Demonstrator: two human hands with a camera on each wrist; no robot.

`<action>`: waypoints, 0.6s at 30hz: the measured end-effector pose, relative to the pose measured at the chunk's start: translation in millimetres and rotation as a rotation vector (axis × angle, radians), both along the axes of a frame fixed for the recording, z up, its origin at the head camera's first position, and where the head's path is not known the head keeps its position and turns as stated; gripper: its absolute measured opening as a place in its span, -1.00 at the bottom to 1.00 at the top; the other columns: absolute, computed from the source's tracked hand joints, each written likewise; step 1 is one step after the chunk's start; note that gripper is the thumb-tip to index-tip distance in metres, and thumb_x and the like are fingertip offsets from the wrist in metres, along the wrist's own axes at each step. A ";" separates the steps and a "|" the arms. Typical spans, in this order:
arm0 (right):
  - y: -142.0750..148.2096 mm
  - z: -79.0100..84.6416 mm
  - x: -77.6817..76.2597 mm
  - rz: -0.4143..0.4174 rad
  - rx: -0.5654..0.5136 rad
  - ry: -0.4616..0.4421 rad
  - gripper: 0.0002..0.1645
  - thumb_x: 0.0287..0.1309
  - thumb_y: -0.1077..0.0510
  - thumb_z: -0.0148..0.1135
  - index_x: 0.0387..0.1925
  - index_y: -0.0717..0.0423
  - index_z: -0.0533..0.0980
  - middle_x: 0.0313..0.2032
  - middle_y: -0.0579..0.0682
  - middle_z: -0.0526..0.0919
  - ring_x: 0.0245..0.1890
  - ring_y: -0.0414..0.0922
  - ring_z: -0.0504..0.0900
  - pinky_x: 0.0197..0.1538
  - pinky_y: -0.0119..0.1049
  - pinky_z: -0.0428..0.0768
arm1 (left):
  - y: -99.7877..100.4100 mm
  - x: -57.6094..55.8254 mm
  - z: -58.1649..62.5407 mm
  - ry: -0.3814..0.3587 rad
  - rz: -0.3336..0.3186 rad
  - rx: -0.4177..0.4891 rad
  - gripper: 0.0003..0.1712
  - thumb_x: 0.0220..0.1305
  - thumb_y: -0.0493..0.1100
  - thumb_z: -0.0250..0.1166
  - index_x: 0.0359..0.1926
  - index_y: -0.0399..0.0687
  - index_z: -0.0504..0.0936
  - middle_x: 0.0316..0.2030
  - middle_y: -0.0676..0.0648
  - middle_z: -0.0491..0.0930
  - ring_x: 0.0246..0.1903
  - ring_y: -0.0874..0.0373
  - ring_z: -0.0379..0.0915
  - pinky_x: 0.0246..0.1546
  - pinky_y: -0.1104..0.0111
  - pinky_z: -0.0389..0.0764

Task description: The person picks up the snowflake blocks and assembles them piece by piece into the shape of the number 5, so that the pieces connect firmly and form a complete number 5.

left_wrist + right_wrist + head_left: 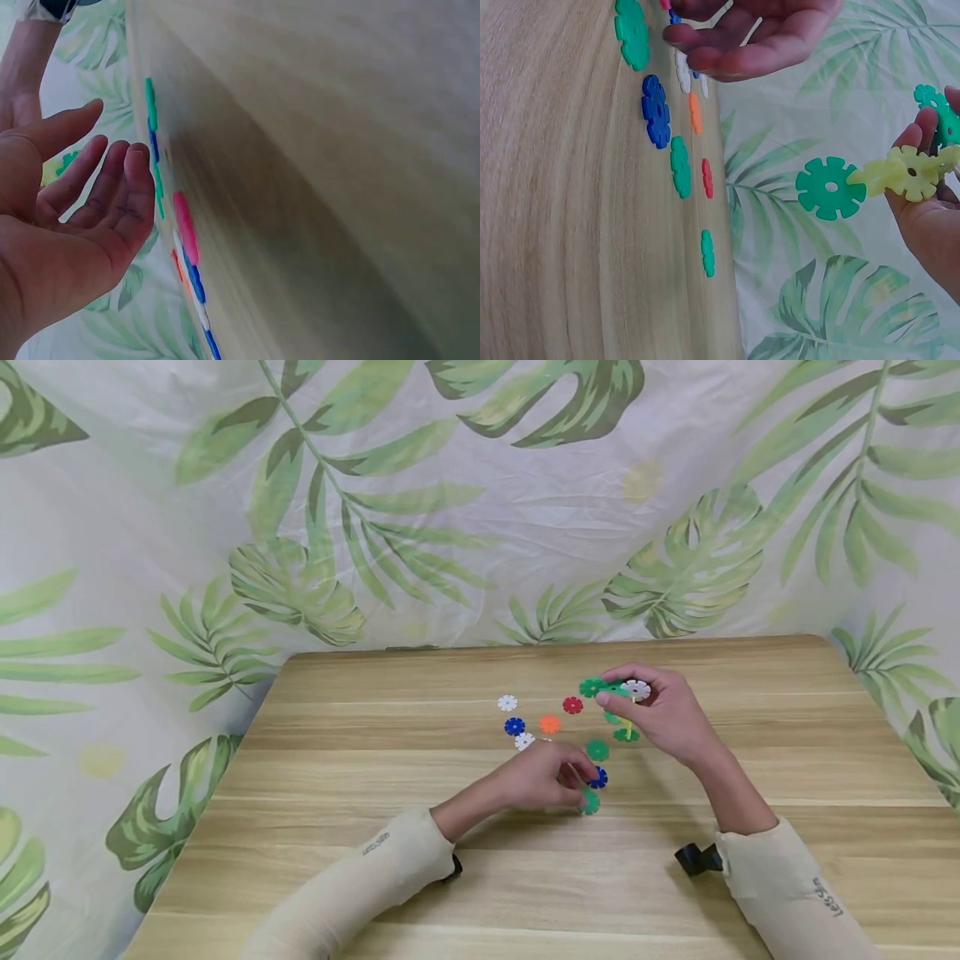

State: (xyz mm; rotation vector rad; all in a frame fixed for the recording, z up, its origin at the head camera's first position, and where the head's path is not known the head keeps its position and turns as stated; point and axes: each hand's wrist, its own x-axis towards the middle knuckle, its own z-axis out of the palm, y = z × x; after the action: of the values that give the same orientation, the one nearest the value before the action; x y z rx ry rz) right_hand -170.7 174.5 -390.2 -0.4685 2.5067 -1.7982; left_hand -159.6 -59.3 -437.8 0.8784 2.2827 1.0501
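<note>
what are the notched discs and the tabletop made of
Notched discs: probably moulded plastic with a smooth, matte finish; each is one even colour with rounded edges. Tabletop: wood or wood-print laminate (can't tell which), low sheen, going by streaked grain.

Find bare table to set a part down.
Bare: the tabletop left of the upper white disc, and right of the right hand. Crowded: the middle, with loose discs beyond and beside the left hand and the joined discs held up by the right.

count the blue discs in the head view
2 blue notched plastic discs: one left of the orange notched disc, one between two green notched discs. Others may hide beneath the left hand.
</note>
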 end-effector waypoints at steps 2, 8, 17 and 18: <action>0.7 -0.3 -0.2 0.002 -0.008 0.002 -0.74 0.41 0.12 0.43 0.05 0.09 0.69 -0.24 -0.30 0.77 -0.74 -0.22 0.38 -0.63 -0.35 0.36 | 4.1 0.6 -1.2 0.006 -0.021 -0.030 -0.64 0.27 -0.29 0.57 0.09 -0.11 0.79 -0.01 0.00 0.78 -0.19 0.40 0.64 -0.09 0.57 0.67; 2.0 0.1 -0.5 0.005 -0.029 -0.001 -0.74 0.41 0.12 0.43 0.05 0.12 0.69 -0.27 -0.27 0.77 -0.74 -0.22 0.37 -0.63 -0.35 0.34 | 13.1 0.6 -6.5 0.084 -0.093 -0.101 -0.63 0.22 -0.31 0.60 0.05 -0.04 0.82 -0.10 0.09 0.77 -0.18 0.37 0.60 -0.08 0.60 0.62; 2.8 1.3 -0.9 0.015 -0.040 -0.006 -0.70 0.42 0.10 0.44 0.06 0.15 0.68 -0.22 -0.26 0.79 -0.76 -0.24 0.30 -0.64 -0.35 0.36 | 17.9 3.1 -3.4 0.123 -0.122 -0.172 -0.62 0.24 -0.34 0.57 0.07 0.00 0.82 -0.18 0.12 0.76 -0.21 0.39 0.54 -0.12 0.61 0.59; 2.8 1.3 -0.7 0.014 -0.040 -0.006 -0.71 0.42 0.11 0.44 0.07 0.15 0.68 -0.24 -0.27 0.79 -0.76 -0.24 0.30 -0.64 -0.35 0.35 | 17.6 3.1 -3.0 0.121 -0.119 -0.173 -0.62 0.25 -0.35 0.56 0.07 0.01 0.82 -0.20 0.13 0.74 -0.23 0.37 0.53 -0.15 0.61 0.59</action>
State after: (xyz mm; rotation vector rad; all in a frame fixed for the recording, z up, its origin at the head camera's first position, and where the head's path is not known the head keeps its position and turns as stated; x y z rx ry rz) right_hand -171.5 177.3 -388.9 -0.4808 2.4609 -1.8457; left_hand -156.6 -41.7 -440.8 1.0163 2.3457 0.7544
